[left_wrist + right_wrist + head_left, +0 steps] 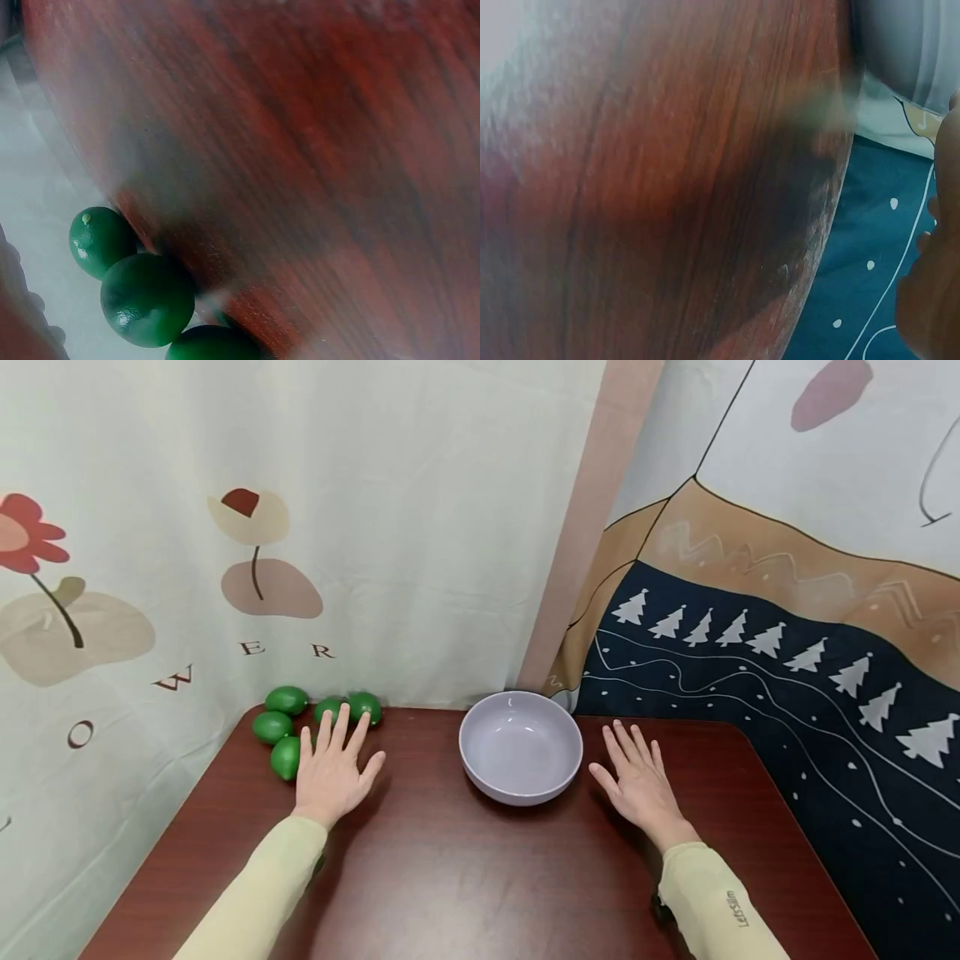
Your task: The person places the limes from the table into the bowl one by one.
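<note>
Several glossy green limes [286,758] lie in a loose cluster at the table's back left corner. My left hand [332,775] is spread over the table at their right side, fingers straight, partly covering some of them in the head view; whether it touches any I cannot tell. In the left wrist view, limes [148,300] show near the table edge, and part of the hand [22,322] shows at the lower left. A pale lavender bowl [521,747] stands at the back centre with nothing in it. Right of it my right hand [641,787] is held with fingers extended, holding nothing.
The dark red wooden table [480,877] has rounded back corners. Behind it hangs a pale curtain [420,527] with flower prints; to the right, a dark blue cloth [720,677] with white trees runs along the table's edge.
</note>
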`<move>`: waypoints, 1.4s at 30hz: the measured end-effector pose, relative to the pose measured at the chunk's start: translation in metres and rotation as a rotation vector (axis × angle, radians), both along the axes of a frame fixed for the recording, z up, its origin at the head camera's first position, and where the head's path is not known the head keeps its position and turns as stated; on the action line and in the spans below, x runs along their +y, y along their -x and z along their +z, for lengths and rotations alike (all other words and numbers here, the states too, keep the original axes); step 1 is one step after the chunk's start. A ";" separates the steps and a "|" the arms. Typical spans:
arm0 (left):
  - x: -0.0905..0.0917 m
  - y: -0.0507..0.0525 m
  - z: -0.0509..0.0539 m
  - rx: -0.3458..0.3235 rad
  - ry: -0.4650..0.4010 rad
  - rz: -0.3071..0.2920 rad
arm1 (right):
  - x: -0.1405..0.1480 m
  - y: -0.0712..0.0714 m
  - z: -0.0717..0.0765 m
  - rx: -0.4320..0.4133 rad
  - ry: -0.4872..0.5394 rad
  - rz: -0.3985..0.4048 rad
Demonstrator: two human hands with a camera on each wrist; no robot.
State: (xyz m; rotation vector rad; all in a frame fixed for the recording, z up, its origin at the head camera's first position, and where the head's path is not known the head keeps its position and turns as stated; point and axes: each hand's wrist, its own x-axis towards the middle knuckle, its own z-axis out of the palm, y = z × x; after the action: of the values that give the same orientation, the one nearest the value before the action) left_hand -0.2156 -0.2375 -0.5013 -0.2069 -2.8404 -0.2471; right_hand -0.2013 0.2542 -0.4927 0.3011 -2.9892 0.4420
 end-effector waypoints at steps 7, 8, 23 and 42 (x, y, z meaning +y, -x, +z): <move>-0.003 -0.002 -0.001 -0.013 0.005 0.003 | -0.003 -0.002 -0.002 0.002 0.042 0.003; -0.004 -0.002 -0.002 -0.013 0.006 0.003 | -0.003 -0.002 -0.002 0.003 0.047 0.003; -0.002 -0.002 0.001 -0.008 0.005 -0.015 | -0.014 -0.003 -0.003 0.009 0.128 0.015; -0.002 -0.009 -0.002 0.019 -0.050 -0.031 | -0.025 -0.011 -0.001 -0.036 0.249 0.011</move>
State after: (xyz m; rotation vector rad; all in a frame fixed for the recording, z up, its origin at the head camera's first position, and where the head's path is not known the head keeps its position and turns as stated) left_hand -0.2068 -0.2393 -0.5034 -0.2422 -2.8103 -0.3201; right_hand -0.1906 0.2296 -0.4940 0.2891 -2.9240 0.8190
